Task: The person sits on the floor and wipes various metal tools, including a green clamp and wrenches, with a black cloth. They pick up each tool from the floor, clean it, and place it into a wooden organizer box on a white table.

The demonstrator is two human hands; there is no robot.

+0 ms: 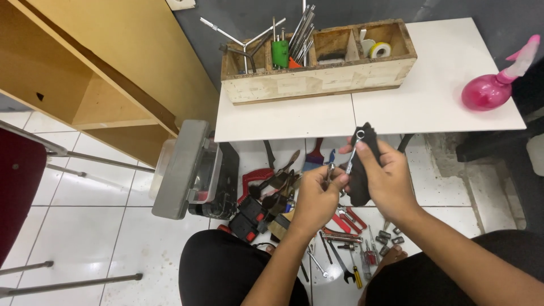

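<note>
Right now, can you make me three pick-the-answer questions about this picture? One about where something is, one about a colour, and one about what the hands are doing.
1. Where is the long wooden tool box?
A. on the white table
B. on the tiled floor
C. on the red chair

2. What colour is the plastic spray bottle?
A. green
B. pink
C. yellow

3. What is the right hand doing?
A. resting open on a knee
B. pointing at the wall
C. holding a black cloth and a small silver wrench

Answers:
1 A: the box stands at the back of the white table.
2 B: the bottle at the table's right edge is pink.
3 C: its fingers close round the black cloth and the small silver wrench, while the left hand pinches another small metal piece.
</note>
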